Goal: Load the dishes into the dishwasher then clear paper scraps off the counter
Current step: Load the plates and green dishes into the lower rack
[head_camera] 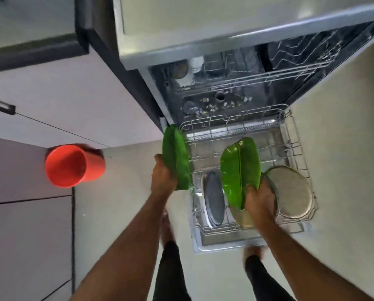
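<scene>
The dishwasher (203,53) stands open with its lower wire rack (294,146) pulled out over the door. My left hand (163,177) grips a green leaf-shaped plate (175,155) at the rack's left edge, held on its side. My right hand (261,203) grips a second green leaf-shaped plate (239,170) over the rack's middle. A dark round plate (214,198) stands upright in the rack between my hands. A beige round plate (290,192) leans at the rack's right side. Another pale dish (243,220) shows under my right hand.
An orange bucket (73,165) sits on the floor to the left, against pale cabinet fronts (62,88). The upper rack (247,74) sits inside the machine. Scraps lie on the tub floor (221,104). My feet stand at the door's near edge.
</scene>
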The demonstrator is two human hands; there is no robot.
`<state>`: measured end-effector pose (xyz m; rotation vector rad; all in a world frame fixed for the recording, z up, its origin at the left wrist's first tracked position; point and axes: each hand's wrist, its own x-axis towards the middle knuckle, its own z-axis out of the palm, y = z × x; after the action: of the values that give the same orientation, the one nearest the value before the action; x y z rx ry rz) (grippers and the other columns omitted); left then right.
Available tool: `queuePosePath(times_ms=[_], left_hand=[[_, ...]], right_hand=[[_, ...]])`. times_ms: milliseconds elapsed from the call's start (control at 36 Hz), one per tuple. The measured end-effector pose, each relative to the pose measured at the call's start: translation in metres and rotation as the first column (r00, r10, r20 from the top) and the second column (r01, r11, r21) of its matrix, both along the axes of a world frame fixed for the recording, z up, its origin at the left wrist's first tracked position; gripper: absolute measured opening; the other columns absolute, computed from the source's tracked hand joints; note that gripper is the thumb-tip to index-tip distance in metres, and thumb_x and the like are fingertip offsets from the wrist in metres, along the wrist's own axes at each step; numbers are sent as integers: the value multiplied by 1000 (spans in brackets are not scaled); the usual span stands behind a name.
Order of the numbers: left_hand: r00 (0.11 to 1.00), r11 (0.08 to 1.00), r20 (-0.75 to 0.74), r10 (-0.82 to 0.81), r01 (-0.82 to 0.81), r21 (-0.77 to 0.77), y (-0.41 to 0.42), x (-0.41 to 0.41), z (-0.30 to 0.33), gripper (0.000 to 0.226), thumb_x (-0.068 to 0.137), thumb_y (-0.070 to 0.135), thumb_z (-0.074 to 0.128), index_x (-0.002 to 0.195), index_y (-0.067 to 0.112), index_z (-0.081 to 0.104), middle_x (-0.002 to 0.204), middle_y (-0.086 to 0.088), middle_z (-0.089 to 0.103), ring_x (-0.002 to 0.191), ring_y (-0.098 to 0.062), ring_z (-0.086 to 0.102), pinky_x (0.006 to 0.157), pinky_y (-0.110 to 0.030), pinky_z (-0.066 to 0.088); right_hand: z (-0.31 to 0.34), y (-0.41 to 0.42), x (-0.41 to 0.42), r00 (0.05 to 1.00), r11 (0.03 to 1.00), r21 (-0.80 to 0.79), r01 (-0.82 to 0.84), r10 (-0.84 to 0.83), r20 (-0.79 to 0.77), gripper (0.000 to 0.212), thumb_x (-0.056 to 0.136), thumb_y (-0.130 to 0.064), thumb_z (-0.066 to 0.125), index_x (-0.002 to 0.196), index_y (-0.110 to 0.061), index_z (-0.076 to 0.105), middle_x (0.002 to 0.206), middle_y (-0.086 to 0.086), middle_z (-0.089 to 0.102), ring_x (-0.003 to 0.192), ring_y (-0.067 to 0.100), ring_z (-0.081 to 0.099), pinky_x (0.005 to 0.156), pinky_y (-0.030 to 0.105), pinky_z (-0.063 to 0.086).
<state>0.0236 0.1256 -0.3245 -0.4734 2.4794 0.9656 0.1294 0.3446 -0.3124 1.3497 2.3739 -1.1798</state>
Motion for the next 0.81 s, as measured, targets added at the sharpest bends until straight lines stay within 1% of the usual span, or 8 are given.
queuePosePath(times_ms=[56, 167, 361, 500, 583, 667, 750, 806], left_hand=[[1000, 1000, 9, 22, -21, -22, 13, -4, -18, 19, 101, 27, 39, 112, 13, 32, 112, -22, 62, 96, -42, 62, 77, -45, 47], [997, 998, 34, 64, -63, -29, 38, -17, -53, 15, 104, 22, 40, 111, 11, 33, 101, -13, 54, 87, -34, 55, 73, -40, 38], [995, 995, 33, 92, -92, 23, 66, -37, -95, 24, 100, 31, 45, 110, 13, 33, 102, -12, 57, 87, -35, 59, 76, -47, 51], [995, 995, 11, 98, -98, 11, 71, -47, -127, 36, 89, 42, 36, 112, 14, 33, 114, -23, 61, 96, -43, 62, 81, -59, 53], [995, 995, 19, 101, -101, 4, 73, -51, -143, 37, 89, 45, 33, 112, 16, 32, 115, -23, 61, 97, -43, 62, 82, -59, 54], [995, 995, 19, 101, -101, -17, 74, -52, -154, 32, 98, 37, 42, 116, 13, 31, 113, -24, 61, 91, -41, 62, 77, -53, 54], [998, 997, 13, 68, -67, -39, 72, -51, -159, 42, 89, 46, 38, 116, 14, 29, 111, -24, 62, 90, -42, 63, 76, -57, 56], [999, 997, 48, 11, -7, -78, 69, -49, -164, 35, 92, 39, 40, 116, 17, 28, 110, -24, 62, 89, -42, 63, 76, -58, 57]], right_hand=[[-21, 12, -8, 999, 999, -23, -36, 36, -26, 52, 77, -33, 44, 119, -8, 61, 108, 26, 68, 94, 42, 64, 74, 39, 42], [-52, 30, -23, 990, 991, -20, -133, 133, -38, 48, 75, -34, 41, 107, -3, 59, 102, 29, 67, 91, 42, 63, 68, 35, 35], [-87, 48, -39, 977, 986, -61, -154, 143, -158, 29, 78, -32, 44, 97, -12, 54, 80, 11, 59, 73, 30, 57, 62, 38, 42], [-104, 53, -44, 973, 987, -79, -138, 120, -198, 29, 79, -33, 44, 98, -13, 53, 76, 5, 58, 65, 26, 53, 60, 34, 39], [-114, 54, -47, 973, 988, -76, -133, 116, -198, 29, 80, -34, 45, 100, -15, 54, 74, 2, 57, 66, 27, 54, 60, 35, 42], [-122, 57, -51, 970, 985, -71, -156, 139, -200, 39, 80, -33, 43, 107, -8, 56, 79, 6, 60, 69, 27, 55, 61, 34, 40], [-131, 57, -56, 972, 987, -83, -137, 117, -206, 40, 79, -30, 44, 107, -6, 56, 81, 10, 61, 72, 29, 57, 63, 43, 49], [-133, 56, -56, 972, 988, -90, -124, 103, -210, 40, 77, -29, 43, 106, -4, 57, 81, 9, 60, 72, 28, 56, 65, 42, 48]])
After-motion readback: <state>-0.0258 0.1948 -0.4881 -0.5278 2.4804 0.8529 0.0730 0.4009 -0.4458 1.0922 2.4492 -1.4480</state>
